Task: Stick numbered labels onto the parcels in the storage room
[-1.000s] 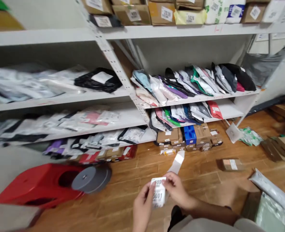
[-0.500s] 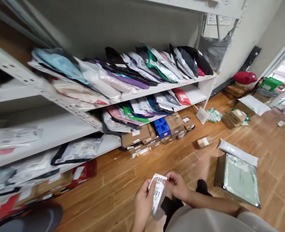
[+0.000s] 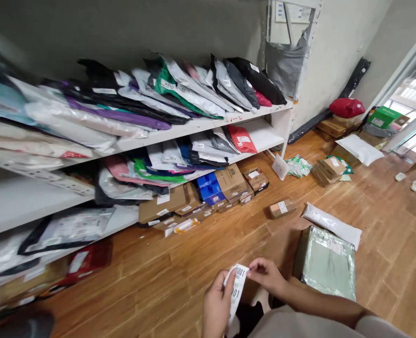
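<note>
A white strip of printed number labels (image 3: 236,292) hangs low in front of me, over the wooden floor. My left hand (image 3: 218,300) is closed on it, the thumb lying across its face. At the strip's upper right corner, my right hand (image 3: 267,276) has its thumb and fingertips pinched together at the edge. Black digits ending in 001 show on the upper labels; the lower end is partly hidden by my left hand.
A white metal shelf (image 3: 194,127) holds rows of plastic mailer bags. Cardboard boxes (image 3: 231,180) and a blue box (image 3: 211,188) sit beneath. On the right floor lie a large green-wrapped box (image 3: 329,263), a long white parcel (image 3: 331,223) and a small box (image 3: 281,208).
My view has shifted right along the shelf. The strip is tilted more to the right, and my right hand's fingers have moved to its upper right corner.
</note>
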The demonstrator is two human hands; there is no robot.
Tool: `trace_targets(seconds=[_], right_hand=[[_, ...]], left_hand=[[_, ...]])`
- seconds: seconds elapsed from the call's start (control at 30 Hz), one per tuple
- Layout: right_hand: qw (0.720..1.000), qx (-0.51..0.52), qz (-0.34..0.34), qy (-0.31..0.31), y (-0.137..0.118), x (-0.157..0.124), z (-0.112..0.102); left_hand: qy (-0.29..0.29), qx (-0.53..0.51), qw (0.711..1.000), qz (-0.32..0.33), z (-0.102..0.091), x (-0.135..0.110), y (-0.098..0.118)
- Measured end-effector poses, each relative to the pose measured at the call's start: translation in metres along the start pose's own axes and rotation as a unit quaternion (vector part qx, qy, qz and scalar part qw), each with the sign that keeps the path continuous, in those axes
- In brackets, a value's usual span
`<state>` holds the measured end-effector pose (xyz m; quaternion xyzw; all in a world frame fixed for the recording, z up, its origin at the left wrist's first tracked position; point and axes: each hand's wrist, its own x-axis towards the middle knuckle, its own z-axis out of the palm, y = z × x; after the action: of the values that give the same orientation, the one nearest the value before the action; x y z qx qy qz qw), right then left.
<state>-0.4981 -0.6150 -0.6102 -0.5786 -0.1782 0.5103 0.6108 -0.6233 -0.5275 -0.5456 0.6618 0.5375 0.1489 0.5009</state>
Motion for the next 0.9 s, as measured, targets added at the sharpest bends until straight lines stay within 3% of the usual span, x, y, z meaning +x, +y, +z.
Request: trace_targets(seconds=[0.17,0.47,0.57,0.73,0.83,0.9], right_hand=[[1.0,0.014,0.002,0.007,0.007,-0.011,-0.017],[0.998,0.064,-0.002,0.028,0.018,-0.043,0.009],[0.997,0.072,-0.005,0.037,0.024,-0.059,0.02],[0.995,0.078,-0.009,0.06,0.037,-0.077,0.037],[0.993,0.072,-0.007,0.09,0.043,-0.077,0.031],[0.991,0.065,-0.004,0.117,0.045,-0.072,0.018]], left_hand=[[-0.037,0.017,0.999,0.006,-0.003,-0.007,0.012],[-0.124,0.082,0.988,0.044,-0.018,-0.021,0.011],[-0.141,0.073,0.986,0.046,-0.026,-0.034,0.001],[-0.144,0.055,0.987,0.036,-0.032,-0.044,-0.036],[-0.176,0.062,0.982,0.041,-0.022,-0.036,-0.049],[-0.214,0.061,0.974,0.054,-0.009,-0.026,-0.046]])
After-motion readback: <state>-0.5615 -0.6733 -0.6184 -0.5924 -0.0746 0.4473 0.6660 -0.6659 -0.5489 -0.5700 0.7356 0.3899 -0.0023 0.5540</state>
